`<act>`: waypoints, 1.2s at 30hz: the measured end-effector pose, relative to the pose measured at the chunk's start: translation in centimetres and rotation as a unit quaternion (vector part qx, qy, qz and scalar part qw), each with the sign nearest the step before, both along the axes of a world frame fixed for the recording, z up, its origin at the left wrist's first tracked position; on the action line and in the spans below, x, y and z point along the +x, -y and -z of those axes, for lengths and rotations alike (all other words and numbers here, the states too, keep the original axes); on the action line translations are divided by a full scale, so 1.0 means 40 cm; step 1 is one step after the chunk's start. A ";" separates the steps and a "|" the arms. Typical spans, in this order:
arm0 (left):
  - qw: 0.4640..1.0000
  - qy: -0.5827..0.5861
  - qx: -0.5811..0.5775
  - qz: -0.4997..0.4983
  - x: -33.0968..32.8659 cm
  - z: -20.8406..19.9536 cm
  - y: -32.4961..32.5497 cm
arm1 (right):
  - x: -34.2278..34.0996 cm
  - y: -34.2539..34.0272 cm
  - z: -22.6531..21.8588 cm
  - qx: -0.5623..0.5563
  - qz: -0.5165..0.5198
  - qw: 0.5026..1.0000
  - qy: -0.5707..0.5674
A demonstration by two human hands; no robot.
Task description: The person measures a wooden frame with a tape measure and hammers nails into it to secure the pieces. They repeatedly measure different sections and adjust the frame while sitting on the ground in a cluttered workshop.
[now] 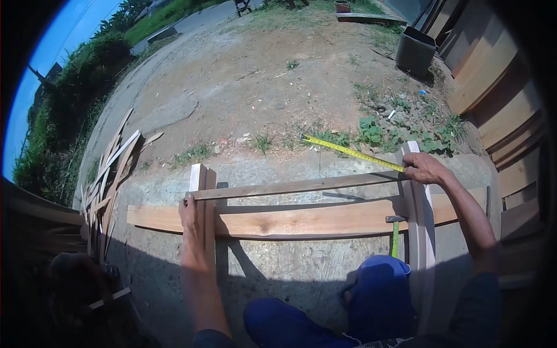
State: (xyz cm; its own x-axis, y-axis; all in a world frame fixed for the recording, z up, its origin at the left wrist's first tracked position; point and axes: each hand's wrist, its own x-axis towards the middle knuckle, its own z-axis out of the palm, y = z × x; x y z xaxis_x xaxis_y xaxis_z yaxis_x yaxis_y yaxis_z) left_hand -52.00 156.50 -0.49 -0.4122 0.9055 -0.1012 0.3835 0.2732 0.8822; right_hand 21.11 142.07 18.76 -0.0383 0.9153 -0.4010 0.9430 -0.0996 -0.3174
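Note:
My left hand (pixel 189 213) is closed at the left end of a thin wooden strip (pixel 301 188), against a squared timber (pixel 198 180). The strip spans across to a second squared timber (pixel 419 232) on the right. My right hand (pixel 428 169) is closed at the top of that timber, beside the strip's right end. From its fingers a yellow tape measure blade (pixel 354 153) reaches out to the far left; its case is hidden. Beneath lies a wide plank (pixel 290 220) on the concrete. A hammer with a green handle (pixel 395 240) rests by the right timber, near my knee.
Scrap wood strips (pixel 110 174) are heaped at the left. Boards (pixel 493 75) lean along the right side, near a dark bucket-like container (pixel 415 51). Weeds (pixel 371 130) and bare dirt lie beyond the concrete edge. A dark, shaded object (pixel 81 284) is at lower left.

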 end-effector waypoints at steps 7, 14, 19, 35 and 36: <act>0.995 -0.053 -0.051 -0.063 -0.087 0.048 -0.003 | -0.157 0.041 0.017 -0.002 0.053 0.992 -0.116; 0.996 0.017 -0.057 -0.060 -0.047 0.048 0.000 | -0.208 0.107 0.063 -0.048 0.008 0.991 -0.125; 0.996 -0.009 -0.040 -0.082 -0.029 0.014 -0.011 | -0.252 0.111 0.055 -0.043 -0.049 0.992 -0.113; 0.940 0.210 0.076 0.258 0.495 -0.567 0.633 | -0.854 0.177 -0.176 -0.174 0.058 0.808 -0.559; 0.949 0.217 0.061 0.222 0.509 -0.621 0.697 | -0.917 0.213 -0.188 -0.145 0.060 0.791 -0.591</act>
